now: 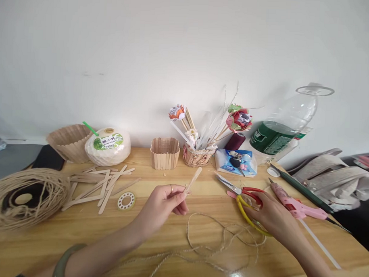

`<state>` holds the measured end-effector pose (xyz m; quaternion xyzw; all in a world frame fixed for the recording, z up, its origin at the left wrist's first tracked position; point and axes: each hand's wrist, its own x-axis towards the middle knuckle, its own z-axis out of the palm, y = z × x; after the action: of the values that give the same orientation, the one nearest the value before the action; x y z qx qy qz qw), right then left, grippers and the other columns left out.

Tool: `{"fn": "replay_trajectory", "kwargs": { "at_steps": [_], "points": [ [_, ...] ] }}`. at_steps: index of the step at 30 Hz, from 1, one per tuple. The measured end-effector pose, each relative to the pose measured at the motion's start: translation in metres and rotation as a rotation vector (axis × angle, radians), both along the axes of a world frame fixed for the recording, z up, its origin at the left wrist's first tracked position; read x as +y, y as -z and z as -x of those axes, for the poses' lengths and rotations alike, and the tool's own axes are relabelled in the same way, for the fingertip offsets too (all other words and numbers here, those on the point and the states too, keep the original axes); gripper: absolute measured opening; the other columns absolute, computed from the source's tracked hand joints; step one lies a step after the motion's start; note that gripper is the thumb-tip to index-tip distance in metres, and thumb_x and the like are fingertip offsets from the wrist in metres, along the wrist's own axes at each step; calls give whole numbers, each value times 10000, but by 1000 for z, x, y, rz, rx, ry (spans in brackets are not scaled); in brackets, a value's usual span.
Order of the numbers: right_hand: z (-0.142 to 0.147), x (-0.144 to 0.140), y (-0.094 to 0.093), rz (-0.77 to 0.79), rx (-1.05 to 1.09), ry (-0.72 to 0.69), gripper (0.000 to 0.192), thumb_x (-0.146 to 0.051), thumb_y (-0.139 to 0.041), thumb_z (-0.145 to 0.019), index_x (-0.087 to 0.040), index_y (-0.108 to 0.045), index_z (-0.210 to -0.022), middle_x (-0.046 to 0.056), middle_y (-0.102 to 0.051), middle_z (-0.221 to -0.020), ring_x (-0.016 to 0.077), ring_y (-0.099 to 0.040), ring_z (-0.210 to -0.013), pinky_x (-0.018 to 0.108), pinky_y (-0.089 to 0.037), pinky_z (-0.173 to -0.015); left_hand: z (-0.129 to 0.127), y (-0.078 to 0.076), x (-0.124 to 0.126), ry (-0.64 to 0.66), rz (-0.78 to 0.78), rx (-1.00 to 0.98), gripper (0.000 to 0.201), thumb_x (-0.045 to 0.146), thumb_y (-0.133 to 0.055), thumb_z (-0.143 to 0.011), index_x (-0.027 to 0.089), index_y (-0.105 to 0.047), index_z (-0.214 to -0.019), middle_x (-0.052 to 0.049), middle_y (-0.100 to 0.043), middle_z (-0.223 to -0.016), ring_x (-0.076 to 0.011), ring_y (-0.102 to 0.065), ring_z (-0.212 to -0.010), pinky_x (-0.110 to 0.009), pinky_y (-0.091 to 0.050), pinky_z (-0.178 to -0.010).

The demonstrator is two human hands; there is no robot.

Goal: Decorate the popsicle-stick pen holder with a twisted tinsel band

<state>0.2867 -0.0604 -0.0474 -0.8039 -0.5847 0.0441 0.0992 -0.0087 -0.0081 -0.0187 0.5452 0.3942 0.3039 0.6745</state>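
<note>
My left hand [167,200] is closed, pinching the lower end of a wooden craft stick [194,180] between thumb and fingers. The stick points up and to the right. To the right, my right hand [268,210] is closed around the handles of a pair of scissors [231,185], one handle red and the other yellow. Their blades point up-left toward the back of the table. Part of the handles is hidden by the fingers. Loose loops of jute twine [210,260] lie on the table between and below my hands.
Scattered craft sticks [105,188], a tape roll [126,201] and a twine coil [27,201] lie left. Behind stand a wrapped coconut [108,147], a small stick basket [165,154] and a flower basket [198,157]. A pink glue gun [300,208] and large bottle [281,129] are right.
</note>
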Motion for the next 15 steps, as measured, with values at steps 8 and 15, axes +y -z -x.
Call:
{"fn": "replay_trajectory", "kwargs": {
  "at_steps": [8,15],
  "points": [
    [-59,4,-26,-11,-98,151,363,-411,-407,-840,-190,-608,-1048,90,-658,-1053,260,-610,-939,337,-460,-764,-2,0,-3,25,139,13,191,336,-562,-712,151,-514,-707,-8,-637,-551,-116,-583,-511,-233,-448,-541],
    [-161,27,-32,-66,-210,273,228,-290,-487,-892,-178,-559,-1077,55,-580,-1088,171,-589,-912,346,-498,-759,-5,0,-4,82,153,3,289,431,-590,-713,152,-515,-724,-14,-649,-601,-117,-586,-537,-239,-451,-561]
  ]
}}
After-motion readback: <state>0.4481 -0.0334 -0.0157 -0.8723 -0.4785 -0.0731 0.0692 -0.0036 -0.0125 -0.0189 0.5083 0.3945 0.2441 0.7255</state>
